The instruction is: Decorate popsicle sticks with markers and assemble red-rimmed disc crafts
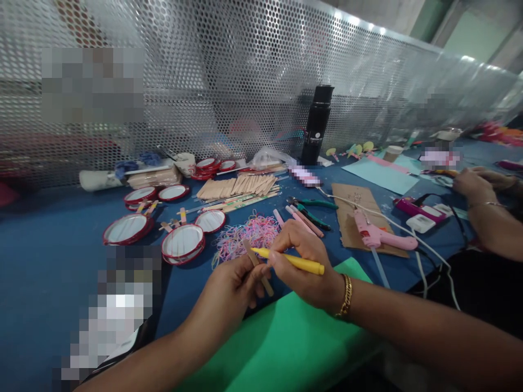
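A flat wooden craft stick (pixel 266 285) is pinched in my left hand (pixel 235 283), tilted with its upper end leaning away from me. My right hand (pixel 304 261) grips a yellow marker (pixel 300 263). The marker's tip meets or comes very close to the upper part of the stick; I cannot tell whether it touches. Just beyond both hands lies a loose heap of colourful rubber bands (pixel 245 235). Pink markers (pixel 301 220) rest behind my right hand. Beneath my forearms is a green sheet (pixel 281 343).
A pink glue gun (pixel 378 235) with a trailing cable lies on cardboard (pixel 347 204) at right, beside pliers (pixel 312 209). Craft sticks (pixel 237 187), red-rimmed round pieces (pixel 183 243) and a black bottle (pixel 317 128) stand farther back. Another person's hands (pixel 486 185) are at far right.
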A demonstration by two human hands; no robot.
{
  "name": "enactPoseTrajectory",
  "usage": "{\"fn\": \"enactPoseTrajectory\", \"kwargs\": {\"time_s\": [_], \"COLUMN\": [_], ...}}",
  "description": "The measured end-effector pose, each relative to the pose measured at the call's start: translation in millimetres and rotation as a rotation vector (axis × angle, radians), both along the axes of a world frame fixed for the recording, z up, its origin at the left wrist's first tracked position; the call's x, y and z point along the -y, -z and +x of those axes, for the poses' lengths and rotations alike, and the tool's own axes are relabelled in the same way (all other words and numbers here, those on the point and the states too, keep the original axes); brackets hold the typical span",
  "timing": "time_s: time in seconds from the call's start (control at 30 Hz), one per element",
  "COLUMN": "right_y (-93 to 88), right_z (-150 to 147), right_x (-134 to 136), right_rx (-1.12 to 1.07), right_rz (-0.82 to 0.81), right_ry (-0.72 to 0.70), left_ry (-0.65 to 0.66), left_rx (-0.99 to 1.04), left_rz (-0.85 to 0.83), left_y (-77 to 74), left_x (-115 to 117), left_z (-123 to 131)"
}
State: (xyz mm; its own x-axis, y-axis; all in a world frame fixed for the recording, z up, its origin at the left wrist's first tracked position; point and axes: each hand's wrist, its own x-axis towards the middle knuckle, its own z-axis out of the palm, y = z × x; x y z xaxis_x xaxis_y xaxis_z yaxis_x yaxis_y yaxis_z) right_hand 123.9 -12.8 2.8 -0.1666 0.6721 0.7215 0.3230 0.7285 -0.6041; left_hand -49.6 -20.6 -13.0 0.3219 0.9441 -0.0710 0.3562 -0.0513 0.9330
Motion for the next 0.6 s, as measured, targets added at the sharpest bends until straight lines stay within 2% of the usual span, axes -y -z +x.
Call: {"fn": "enactPoseTrajectory", "kwargs": {"time_s": [0.17, 0.37, 0.6], "right_y": [1.0, 0.6, 1.5], "right_z": [-1.7, 3.0, -1.5], "right_x": [1.0, -3.2, 0.9], "right_rx": [0.032, 0.032, 0.012], "right_rz": [0.003, 0.006, 0.013], "right_ry": [-0.041, 0.061, -0.025], "left_ry": [0.014, 0.023, 0.018], "left_rx": [0.030, -0.016, -0.005], "left_rz": [0.026, 0.014, 0.021], "left_y": [2.4, 2.8, 3.1], "left_x": [-0.1, 0.5, 1.1], "left_z": [-0.2, -1.3, -1.9]}}
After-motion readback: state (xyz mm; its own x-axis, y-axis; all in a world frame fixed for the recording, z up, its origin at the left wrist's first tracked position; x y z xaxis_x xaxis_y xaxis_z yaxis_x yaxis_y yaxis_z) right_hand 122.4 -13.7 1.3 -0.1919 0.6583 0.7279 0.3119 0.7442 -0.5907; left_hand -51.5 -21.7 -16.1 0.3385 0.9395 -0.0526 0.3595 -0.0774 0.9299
